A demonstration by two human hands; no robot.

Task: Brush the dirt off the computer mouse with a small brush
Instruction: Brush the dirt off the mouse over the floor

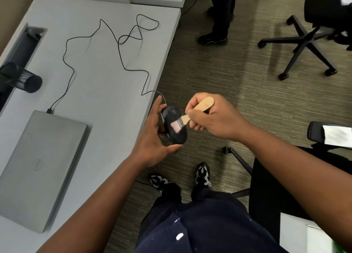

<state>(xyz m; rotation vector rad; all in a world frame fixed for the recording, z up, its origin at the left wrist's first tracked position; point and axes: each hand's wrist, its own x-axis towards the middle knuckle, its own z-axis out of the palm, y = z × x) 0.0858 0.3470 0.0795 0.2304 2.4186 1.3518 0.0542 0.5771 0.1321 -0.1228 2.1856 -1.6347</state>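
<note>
My left hand grips a black wired computer mouse, held in the air just past the desk's right edge, top side up. My right hand is closed on the wooden handle of a small brush. The brush's pale bristles, blurred, rest on the mouse's top near its middle. The mouse's thin black cable loops back across the desk to a plug at the laptop.
A closed grey laptop lies on the grey desk at the left. A black mesh cup lies at the desk's left edge. Office chairs and another person's legs stand on the carpet beyond.
</note>
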